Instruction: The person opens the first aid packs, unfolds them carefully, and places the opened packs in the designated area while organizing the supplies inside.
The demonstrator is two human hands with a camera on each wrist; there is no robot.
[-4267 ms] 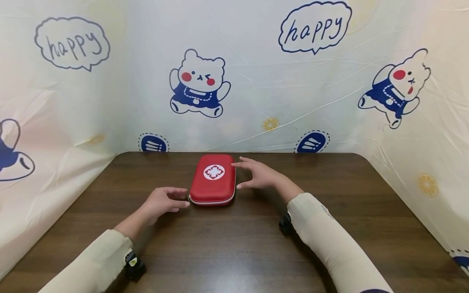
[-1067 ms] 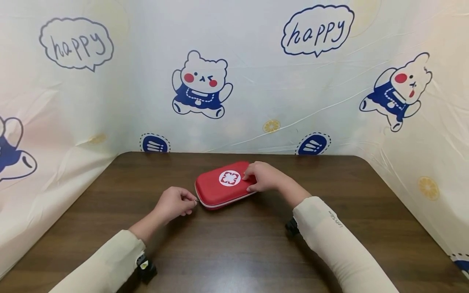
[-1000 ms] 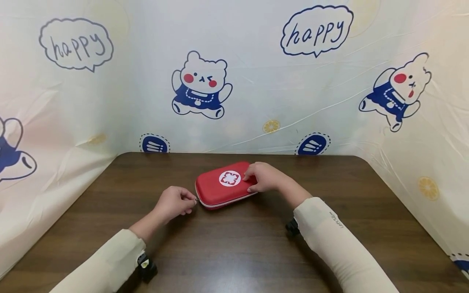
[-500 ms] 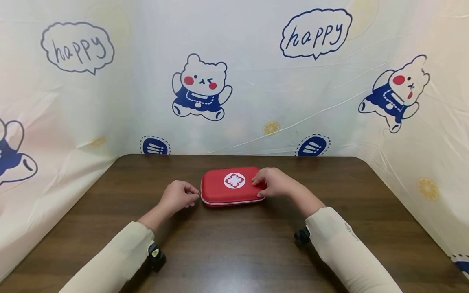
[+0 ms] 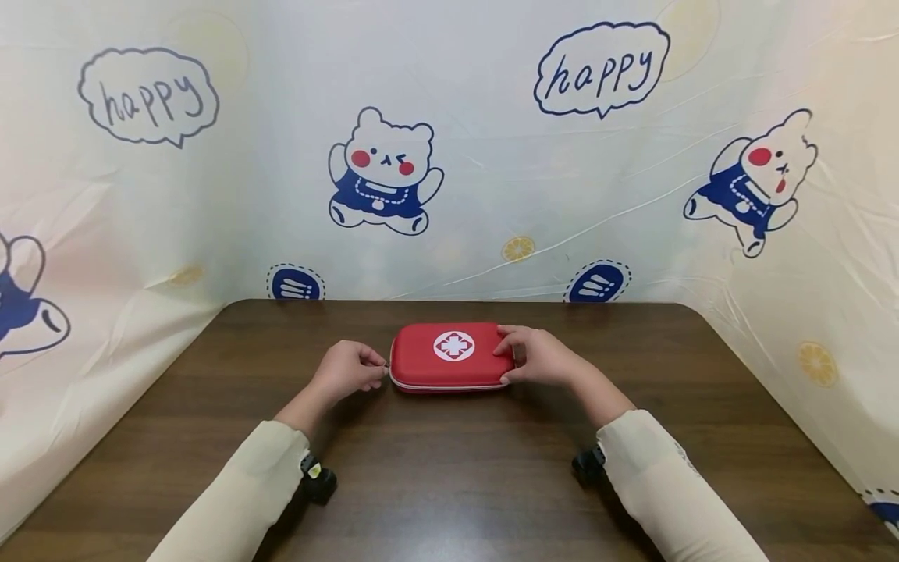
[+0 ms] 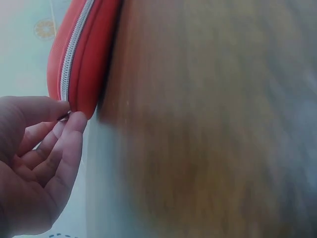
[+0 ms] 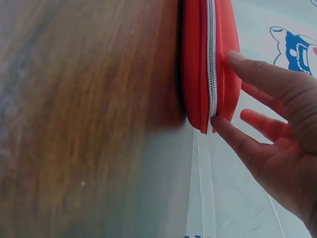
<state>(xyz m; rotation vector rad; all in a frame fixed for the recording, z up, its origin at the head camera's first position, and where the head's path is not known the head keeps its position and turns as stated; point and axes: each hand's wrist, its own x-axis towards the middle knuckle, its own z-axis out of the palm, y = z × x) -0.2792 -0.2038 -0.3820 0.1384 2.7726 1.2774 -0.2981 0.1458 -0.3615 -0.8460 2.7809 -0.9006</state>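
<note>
A red first-aid case with a white cross emblem lies flat on the table, its long side facing me. A silver zipper runs round its edge and is closed along the front. At the case's left end my left hand pinches the zipper pull between thumb and forefinger; most of the pull is hidden by the fingertips. My right hand holds the right end, with fingertips on the lid and the thumb at the near corner. In the right wrist view some of its fingers stand off the case.
The brown wooden table reaches back to a patterned cloth backdrop with printed bears. Cloth also hangs along both sides. A black wrist camera is strapped to each sleeve.
The case has turned from lengthwise to crosswise and shifted right. My left hand has come to pinch the zipper pull; my right hand has taken hold of the right end.
</note>
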